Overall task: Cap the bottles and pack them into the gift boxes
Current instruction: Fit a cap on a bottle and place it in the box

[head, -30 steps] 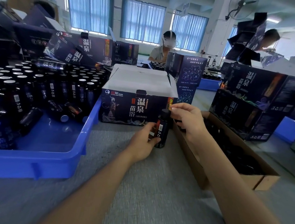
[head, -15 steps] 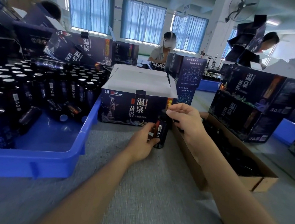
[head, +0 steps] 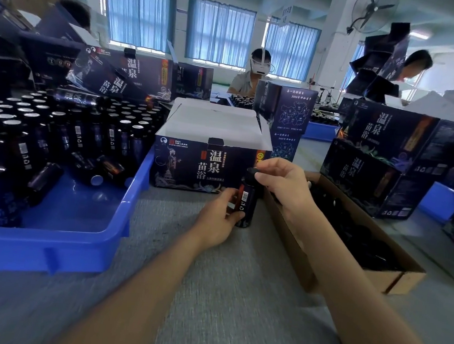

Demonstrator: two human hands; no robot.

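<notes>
Here, at frame centre, the left hand [head: 216, 220] grips the lower body of the dark bottle [head: 246, 203], which stands roughly upright, long axis vertical. Directly above, the right hand [head: 282, 185] pinches the black cap [head: 251, 171] on its neck. The open gift box [head: 207, 167] sits just behind, up-frame.

I read 温泉苗浴 in big characters on the front of the open gift box [head: 193, 169], with PICC 中国人民保险 at its top-left corner. Same 温泉苗浴 on the stacked boxes [head: 380, 130] at right and the tilted box [head: 110, 82] at left. Bottle [head: 247, 201] label: barcode, print too small to read.
</notes>
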